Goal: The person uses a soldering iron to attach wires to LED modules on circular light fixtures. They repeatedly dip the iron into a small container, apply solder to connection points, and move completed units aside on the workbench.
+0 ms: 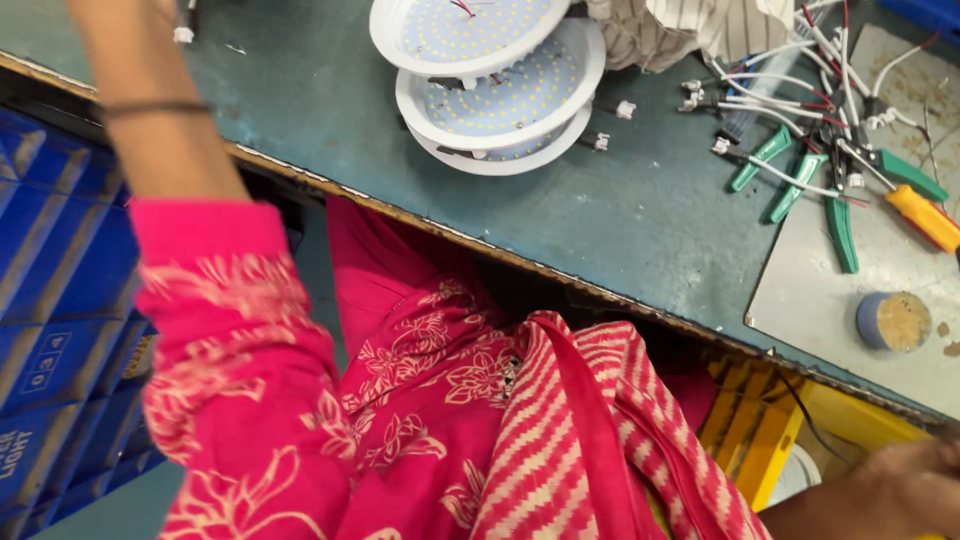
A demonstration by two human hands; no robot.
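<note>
My left forearm (pixel 150 110), with a thin black band around it and a pink flowered sleeve below, reaches up over the teal workbench (pixel 330 110); the hand itself is cut off by the top edge. My right hand (pixel 900 490) is low at the bottom right, under the bench edge, beside a yellow crate (pixel 760 440) that holds a white round part (pixel 795 470). Its fingers are hidden, so what it holds is unclear. Three white round LED lamp housings (pixel 500 90) lie stacked on the bench ahead.
Green-handled pliers and cutters (pixel 800 185), a yellow-handled screwdriver (pixel 925 215), red and white wires (pixel 790 85) and a small blue round tin (pixel 893 320) lie on the right. Blue crates (pixel 50 290) stand at the left. Pink clothing and a striped scarf (pixel 560 430) cover my lap.
</note>
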